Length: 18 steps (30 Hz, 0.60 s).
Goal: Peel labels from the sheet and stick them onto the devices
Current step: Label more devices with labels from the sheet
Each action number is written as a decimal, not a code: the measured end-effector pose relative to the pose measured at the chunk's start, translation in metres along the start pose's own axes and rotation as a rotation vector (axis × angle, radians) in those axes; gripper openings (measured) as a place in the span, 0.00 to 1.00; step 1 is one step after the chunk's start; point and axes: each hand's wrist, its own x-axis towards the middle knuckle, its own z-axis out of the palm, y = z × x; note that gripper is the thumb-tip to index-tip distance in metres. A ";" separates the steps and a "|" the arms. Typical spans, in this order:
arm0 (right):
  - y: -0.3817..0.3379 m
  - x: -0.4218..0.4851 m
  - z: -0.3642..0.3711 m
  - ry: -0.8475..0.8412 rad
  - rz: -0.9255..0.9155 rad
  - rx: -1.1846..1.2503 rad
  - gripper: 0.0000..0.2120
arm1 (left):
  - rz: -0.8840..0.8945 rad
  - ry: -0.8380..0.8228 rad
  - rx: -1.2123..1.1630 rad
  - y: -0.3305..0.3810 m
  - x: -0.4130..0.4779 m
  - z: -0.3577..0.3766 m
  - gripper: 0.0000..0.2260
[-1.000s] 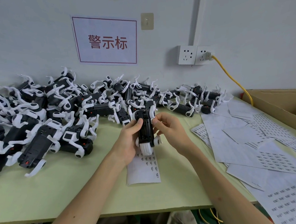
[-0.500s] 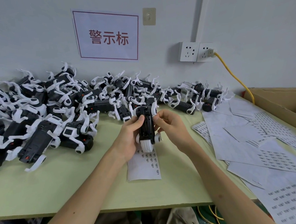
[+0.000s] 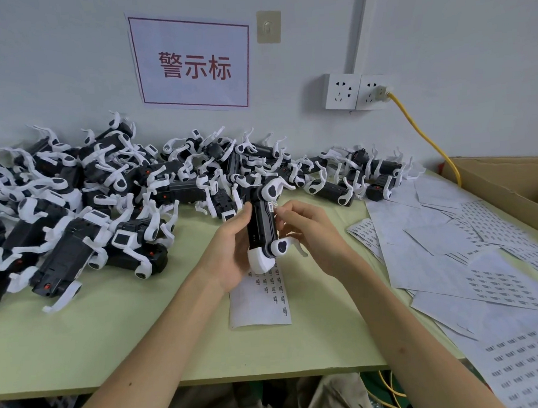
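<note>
My left hand (image 3: pixel 229 248) grips a black and white device (image 3: pixel 263 226) upright above the table, thumb on its left side. A small white label (image 3: pixel 272 207) sits on the upper right edge of the device. My right hand (image 3: pixel 308 233) holds the device's right side, fingertips touching beside the label. Under both hands a narrow label sheet (image 3: pixel 261 300) lies flat on the green table (image 3: pixel 112 342), with small printed labels along its right half.
A large pile of black and white devices (image 3: pixel 101 196) fills the table's left and back. Many loose label sheets (image 3: pixel 455 248) overlap at the right. A cardboard box (image 3: pixel 515 186) stands at far right, with a yellow cable (image 3: pixel 425 135) running from a wall socket.
The device has turned in my hands, and a small label now shows on its upper right edge. My right fingertips have shifted up next to it.
</note>
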 end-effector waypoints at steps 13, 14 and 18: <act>0.002 -0.003 -0.002 -0.109 -0.004 -0.064 0.20 | -0.068 -0.090 0.092 -0.003 -0.001 0.003 0.18; 0.002 -0.003 -0.002 -0.116 0.005 -0.068 0.20 | -0.072 -0.085 0.089 -0.003 0.000 0.003 0.18; 0.001 -0.003 0.000 -0.133 0.004 -0.047 0.21 | -0.073 -0.052 0.049 -0.003 -0.001 0.004 0.17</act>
